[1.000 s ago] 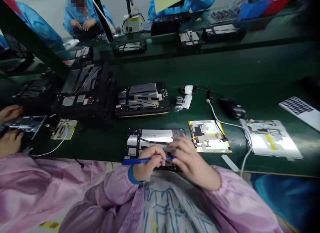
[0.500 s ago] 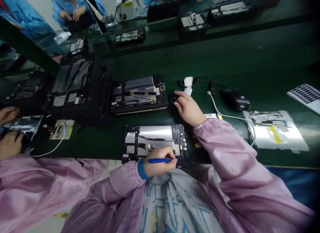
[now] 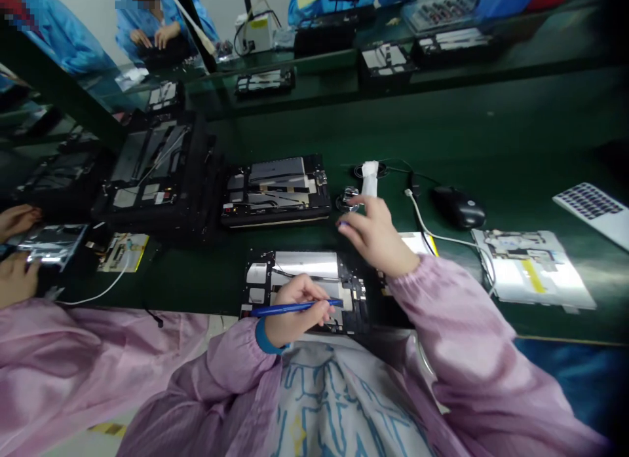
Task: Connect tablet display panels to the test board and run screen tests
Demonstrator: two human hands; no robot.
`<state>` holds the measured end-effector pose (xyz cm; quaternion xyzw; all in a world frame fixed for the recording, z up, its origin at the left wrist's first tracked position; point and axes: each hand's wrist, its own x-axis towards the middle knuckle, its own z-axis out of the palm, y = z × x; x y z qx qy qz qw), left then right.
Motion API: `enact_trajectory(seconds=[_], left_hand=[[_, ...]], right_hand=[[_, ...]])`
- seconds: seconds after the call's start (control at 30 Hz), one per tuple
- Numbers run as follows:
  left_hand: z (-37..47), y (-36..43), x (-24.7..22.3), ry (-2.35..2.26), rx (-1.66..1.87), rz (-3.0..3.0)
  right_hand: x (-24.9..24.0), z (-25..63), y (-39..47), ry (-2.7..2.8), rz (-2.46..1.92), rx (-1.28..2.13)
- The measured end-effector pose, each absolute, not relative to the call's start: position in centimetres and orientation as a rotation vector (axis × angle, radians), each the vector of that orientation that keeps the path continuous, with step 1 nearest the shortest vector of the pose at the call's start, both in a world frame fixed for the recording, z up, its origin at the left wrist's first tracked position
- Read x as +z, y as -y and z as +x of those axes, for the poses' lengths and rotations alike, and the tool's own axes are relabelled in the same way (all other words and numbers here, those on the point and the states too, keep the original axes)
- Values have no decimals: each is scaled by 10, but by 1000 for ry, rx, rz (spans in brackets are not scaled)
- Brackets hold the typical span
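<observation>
Now my left hand (image 3: 289, 325) grips a blue pen (image 3: 272, 310) over the opened tablet (image 3: 305, 264) on the bench (image 3: 196, 280).
Just beside the round dish (image 3: 346, 196), I see my right hand (image 3: 376, 237), thumb and forefinger parted.

dark green bench (image 3: 196, 280), opened device (image 3: 305, 264), device stack (image 3: 152, 175), black mouse (image 3: 459, 208)

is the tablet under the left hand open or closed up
Open: no cover lies over the tablet, and its silver panel and black cable show.
</observation>
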<state>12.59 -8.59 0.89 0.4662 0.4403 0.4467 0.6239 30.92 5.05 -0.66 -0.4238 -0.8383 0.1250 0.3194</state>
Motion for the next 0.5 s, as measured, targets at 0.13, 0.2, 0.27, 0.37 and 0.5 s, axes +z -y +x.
enact_trajectory(seconds=[0.13,0.2,0.27,0.37,0.5], left_hand=[[112,85,26,-1017,1236,1020],[108,84,29,-1031,1239,1035],[106,85,29,-1039,1220,1055],[108,87,25,-1069,1158,1083],[108,88,18,-1084,1080,1188]], right_hand=[[11,305,12,2271,-771,691],[13,304,29,2242,-736,776],[13,302,36,2210,-726,795],[12,299,38,2191,-692,800],[12,290,44,2193,-638,896]])
